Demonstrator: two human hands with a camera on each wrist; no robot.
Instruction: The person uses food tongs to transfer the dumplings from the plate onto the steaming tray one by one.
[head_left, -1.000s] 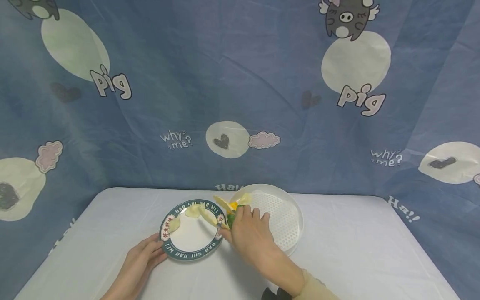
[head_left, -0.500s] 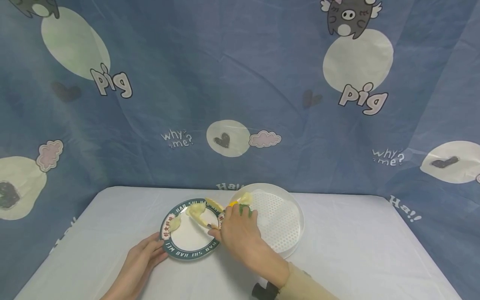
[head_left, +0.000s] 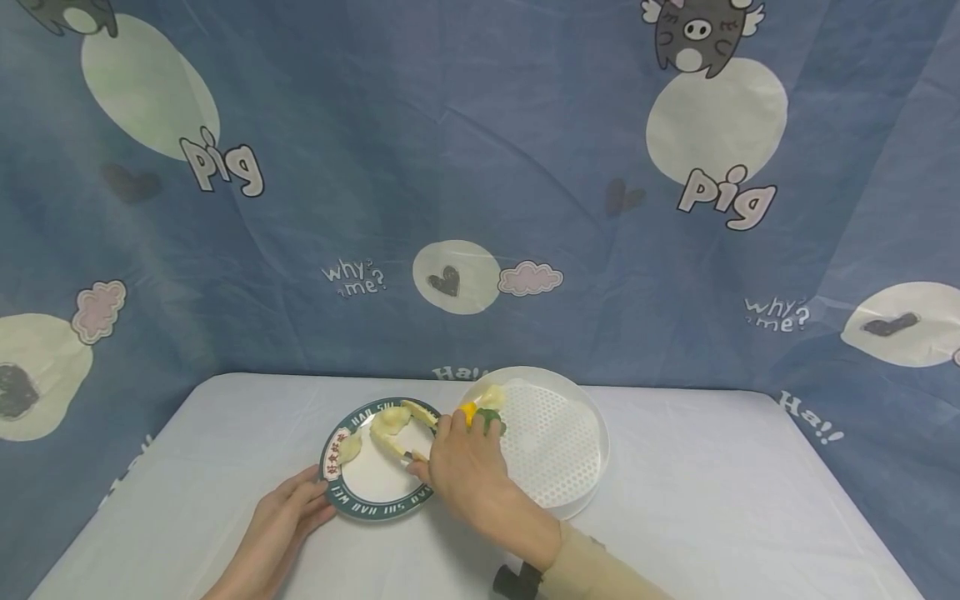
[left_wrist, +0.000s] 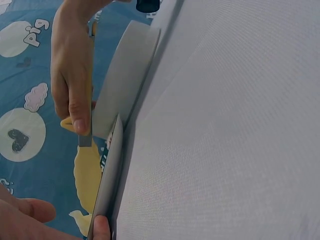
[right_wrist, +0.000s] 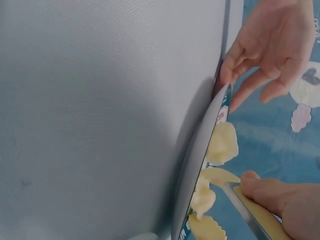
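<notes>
My left hand (head_left: 277, 527) holds the near-left rim of a white plate (head_left: 381, 483) with a green lettered border. My right hand (head_left: 468, 467) grips tongs (left_wrist: 88, 175) with metal arms and pale yellow, scalloped ends. The tong ends are spread over the plate, either side of a pale yellow, dumpling-like piece (right_wrist: 204, 199). Whether they touch it I cannot tell. A second such piece (head_left: 348, 450) lies at the plate's left side. Right of the plate stands a round white tray (head_left: 596, 450) with a perforated base, its left part partly hidden by my right hand.
At the tray's left side are a pale yellow piece (head_left: 492, 397), a bright yellow piece (head_left: 469, 412) and a green, broccoli-like piece (head_left: 491, 419). White cloth (head_left: 697, 492) covers the table. A blue printed curtain (head_left: 480, 167) hangs behind its far edge.
My right hand has moved left with the tongs, so their ends now lie further over the plate around the upper pale piece. The left hand and plate stay put.
</notes>
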